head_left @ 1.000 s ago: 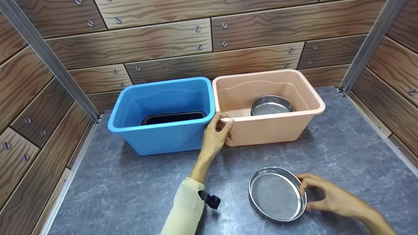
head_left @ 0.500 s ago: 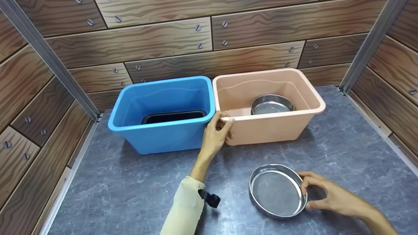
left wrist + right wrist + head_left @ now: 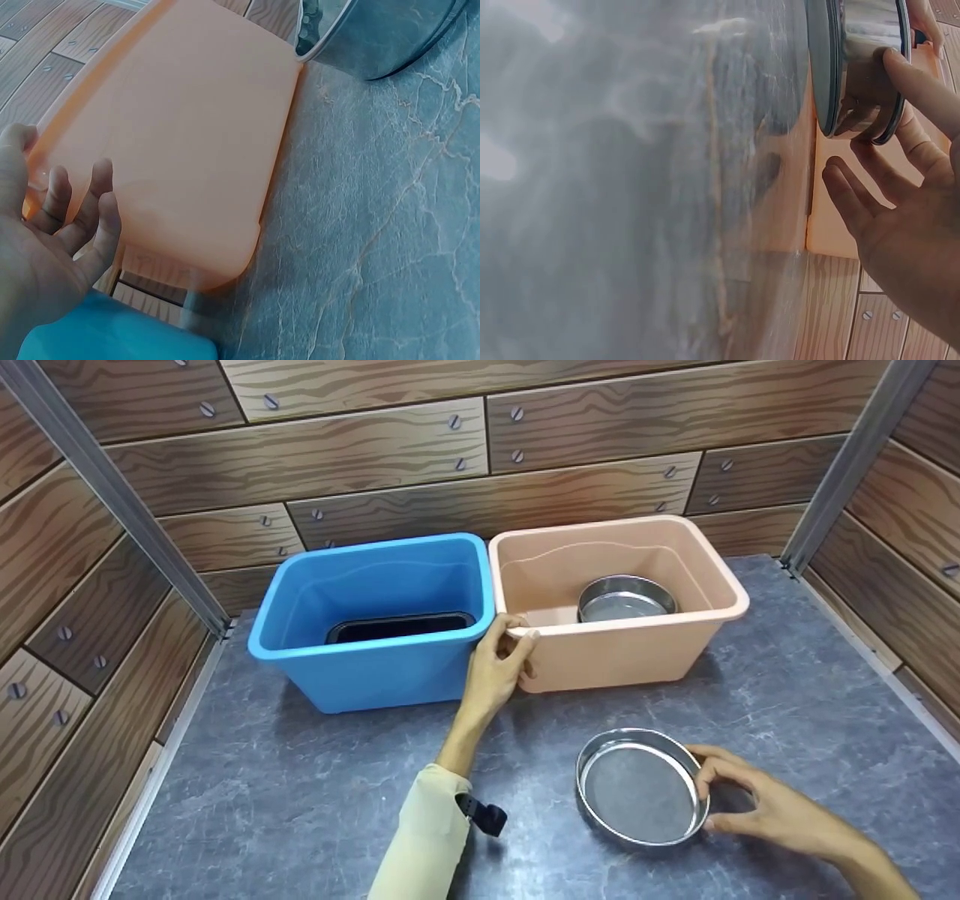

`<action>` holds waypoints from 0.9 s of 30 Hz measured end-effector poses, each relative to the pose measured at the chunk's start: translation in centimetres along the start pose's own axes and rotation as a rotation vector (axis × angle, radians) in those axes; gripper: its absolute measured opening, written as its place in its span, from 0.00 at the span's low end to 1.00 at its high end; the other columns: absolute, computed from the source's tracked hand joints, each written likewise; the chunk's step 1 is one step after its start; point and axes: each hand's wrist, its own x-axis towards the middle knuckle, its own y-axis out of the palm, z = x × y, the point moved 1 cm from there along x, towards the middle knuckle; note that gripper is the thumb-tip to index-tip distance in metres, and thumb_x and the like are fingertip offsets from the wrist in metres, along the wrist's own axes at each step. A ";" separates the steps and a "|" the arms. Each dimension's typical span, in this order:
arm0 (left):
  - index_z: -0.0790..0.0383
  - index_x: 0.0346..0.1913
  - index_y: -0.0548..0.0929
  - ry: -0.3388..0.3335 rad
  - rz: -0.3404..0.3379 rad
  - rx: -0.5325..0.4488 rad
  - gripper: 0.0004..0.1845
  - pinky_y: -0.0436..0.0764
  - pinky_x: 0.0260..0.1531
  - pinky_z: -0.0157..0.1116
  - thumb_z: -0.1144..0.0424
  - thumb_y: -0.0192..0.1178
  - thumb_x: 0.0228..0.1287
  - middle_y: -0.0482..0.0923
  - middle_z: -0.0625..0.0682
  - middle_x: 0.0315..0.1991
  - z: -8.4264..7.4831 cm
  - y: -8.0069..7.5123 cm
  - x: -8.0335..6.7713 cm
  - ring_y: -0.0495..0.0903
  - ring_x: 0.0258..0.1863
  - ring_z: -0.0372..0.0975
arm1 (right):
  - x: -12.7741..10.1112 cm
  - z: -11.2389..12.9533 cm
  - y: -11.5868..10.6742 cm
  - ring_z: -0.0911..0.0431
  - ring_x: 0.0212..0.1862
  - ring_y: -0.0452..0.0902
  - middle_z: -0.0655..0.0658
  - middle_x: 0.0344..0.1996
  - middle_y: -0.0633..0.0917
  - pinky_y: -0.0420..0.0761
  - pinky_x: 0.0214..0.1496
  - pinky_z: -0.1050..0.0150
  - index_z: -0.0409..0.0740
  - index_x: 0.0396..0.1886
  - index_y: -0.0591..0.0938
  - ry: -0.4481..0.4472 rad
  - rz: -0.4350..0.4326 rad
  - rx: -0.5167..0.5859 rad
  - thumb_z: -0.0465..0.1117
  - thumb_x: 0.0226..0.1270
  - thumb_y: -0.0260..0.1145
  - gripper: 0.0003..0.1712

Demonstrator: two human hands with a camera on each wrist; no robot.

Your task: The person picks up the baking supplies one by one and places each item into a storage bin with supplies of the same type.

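Note:
My right hand (image 3: 776, 806) pinches the right side of a round metal test sieve (image 3: 637, 795) with a fine grey mesh, thumb outside the wall and fingertips over the rim. In the right wrist view the sieve (image 3: 870, 75) shows from the side, held near the front of the peach bin. My left hand (image 3: 491, 671) grips the near left corner of the peach plastic bin (image 3: 611, 656), where it meets the blue bin (image 3: 382, 679). A second metal sieve (image 3: 626, 598) lies inside the peach bin, its lower front hidden by the bin's wall.
A black tray-like thing (image 3: 405, 628) lies in the blue bin, partly hidden by its front wall. Both bins stand side by side on a grey marbled table (image 3: 300, 802). Wood-patterned panels (image 3: 390, 450) enclose the back and sides.
My right hand has moved the sieve slightly away from me, toward the peach bin, with its far edge raised a little. My left hand has stayed at the bin's corner.

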 end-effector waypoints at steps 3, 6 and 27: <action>0.46 0.44 0.77 -0.003 0.006 0.000 0.10 0.79 0.13 0.35 0.48 0.62 0.66 0.77 0.62 0.23 0.0 0.0 0.0 0.79 0.16 0.44 | 0.0 0.0 0.0 0.63 0.71 0.58 0.35 0.68 0.66 0.55 0.64 0.83 0.49 0.39 0.77 -0.002 -0.008 -0.006 0.32 0.51 0.75 0.19; 0.48 0.45 0.78 -0.015 0.004 0.001 0.10 0.78 0.12 0.33 0.50 0.62 0.66 0.78 0.65 0.24 0.1 0.0 -0.1 0.79 0.15 0.43 | 0.0 0.0 0.1 0.64 0.71 0.58 0.37 0.68 0.66 0.55 0.64 0.84 0.50 0.39 0.77 0.026 -0.006 -0.017 0.35 0.53 0.75 0.18; 0.57 0.46 0.78 -0.042 0.001 -0.004 0.09 0.75 0.13 0.29 0.59 0.62 0.68 0.78 0.73 0.26 -3.4 -0.1 -0.8 0.77 0.14 0.37 | -0.1 0.4 -0.7 0.63 0.70 0.63 0.40 0.71 0.65 0.66 0.64 0.77 0.45 0.41 0.75 0.127 -0.047 0.087 0.33 0.57 0.72 0.16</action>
